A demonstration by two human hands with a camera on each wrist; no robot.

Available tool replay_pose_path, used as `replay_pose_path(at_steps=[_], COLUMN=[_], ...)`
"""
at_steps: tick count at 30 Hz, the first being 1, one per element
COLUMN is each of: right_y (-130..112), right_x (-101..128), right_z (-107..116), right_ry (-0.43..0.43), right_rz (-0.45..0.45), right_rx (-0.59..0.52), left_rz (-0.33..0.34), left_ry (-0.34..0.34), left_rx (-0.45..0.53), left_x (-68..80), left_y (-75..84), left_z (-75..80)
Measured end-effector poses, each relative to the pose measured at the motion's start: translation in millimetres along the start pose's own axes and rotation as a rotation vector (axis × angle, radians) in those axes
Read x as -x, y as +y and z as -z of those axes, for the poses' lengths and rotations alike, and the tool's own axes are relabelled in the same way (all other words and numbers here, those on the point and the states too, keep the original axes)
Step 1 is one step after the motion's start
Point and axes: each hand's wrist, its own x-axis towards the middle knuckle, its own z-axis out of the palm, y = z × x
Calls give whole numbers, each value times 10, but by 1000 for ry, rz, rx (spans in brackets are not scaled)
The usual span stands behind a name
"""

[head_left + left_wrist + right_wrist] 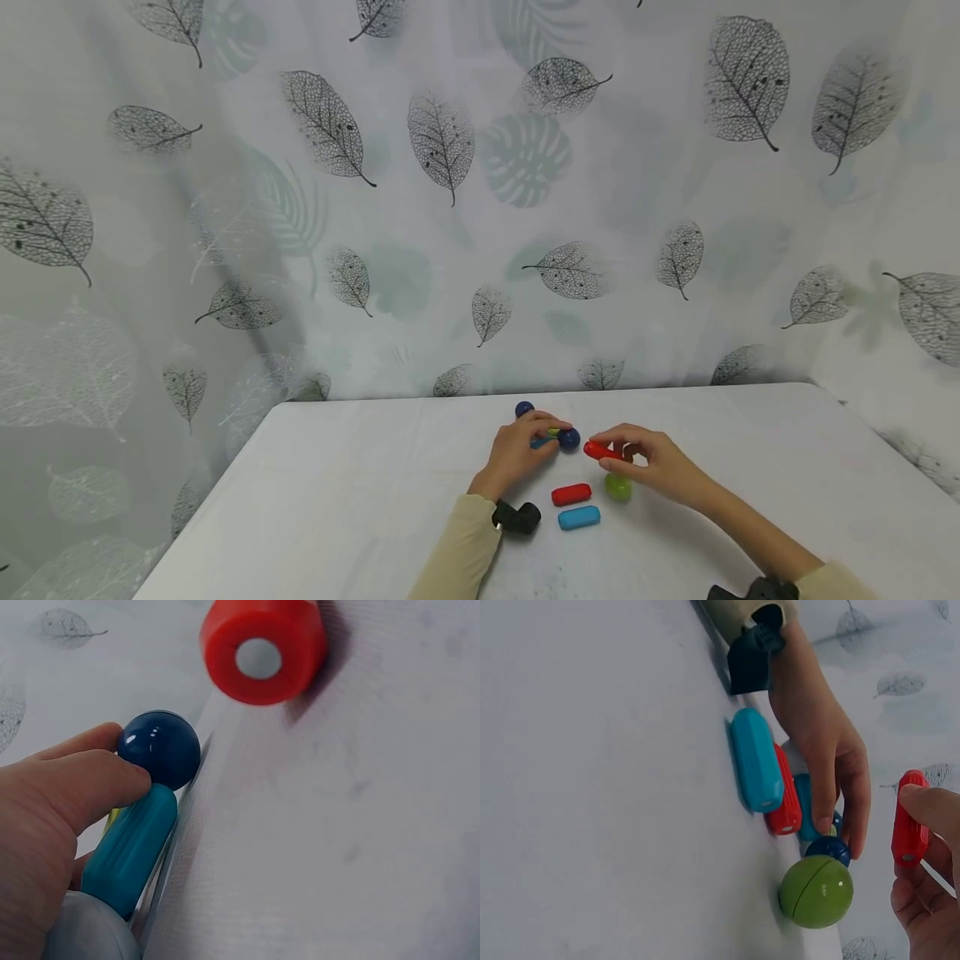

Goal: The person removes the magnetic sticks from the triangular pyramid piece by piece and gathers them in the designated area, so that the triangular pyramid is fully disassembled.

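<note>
Both forearms reach forward, near each other. The left hand (517, 450) curls in a pinch; the right hand (652, 462) pinches too.

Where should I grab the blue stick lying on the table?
Pinch the blue stick from above, across its middle, on its two long sides. It lies flat, and the red stick sits close behind it, so a narrow pinch fits best.

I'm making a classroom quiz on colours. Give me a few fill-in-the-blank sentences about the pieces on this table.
1. The right hand pinches a ____ stick.
2. The loose ball lying below the right hand is ____.
3. The left hand holds a teal stick tipped with a dark ____ ball.
4. On the table, the loose red stick lies beside a loose ____ stick.

Missing words: red; green; blue; blue
</note>
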Motion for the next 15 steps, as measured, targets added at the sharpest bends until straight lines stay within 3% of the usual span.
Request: replay_pose_path(at_steps=[7,15], right_y=[-166,-221], right_x=[94,231], right_z=[-98,-201], right_ry=[-50,-186], right_rz=[84,152], right_rx=[-78,-168], left_rz=[-8,0], left_ry=[15,3], left_rx=[2,8], left_x=[4,9], left_y=[-22,-20], left_z=[4,-2])
